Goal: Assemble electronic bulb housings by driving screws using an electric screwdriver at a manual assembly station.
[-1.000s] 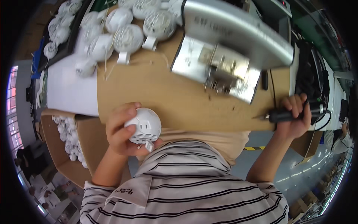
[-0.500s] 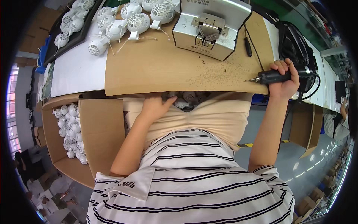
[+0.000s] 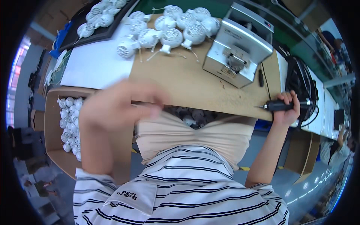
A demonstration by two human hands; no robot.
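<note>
My right hand (image 3: 287,114) is wrapped round a black electric screwdriver (image 3: 276,105), whose bit points left above the right end of the brown work sheet (image 3: 180,80). Smeared by motion, my left hand (image 3: 120,103) hovers over the near left table edge beside the cardboard box. Its fingers are too blurred to show whether they hold anything. Several round white units with lattice faces and thin wires (image 3: 171,37) lie at the back of the sheet. More pale round parts (image 3: 189,118) show dimly below the table edge, above my lap.
A silver screw dispenser (image 3: 234,62) stands at the back right, a small black-handled screwdriver (image 3: 261,78) beside it. Tiny screws are scattered near the right front edge. On the left, a cardboard box (image 3: 52,129) holds many white units. A black tray (image 3: 80,41) carries more.
My left hand has risen from the table's front edge by my lap and moved left. The view has shifted, and my right hand keeps its hold on the electric screwdriver.
</note>
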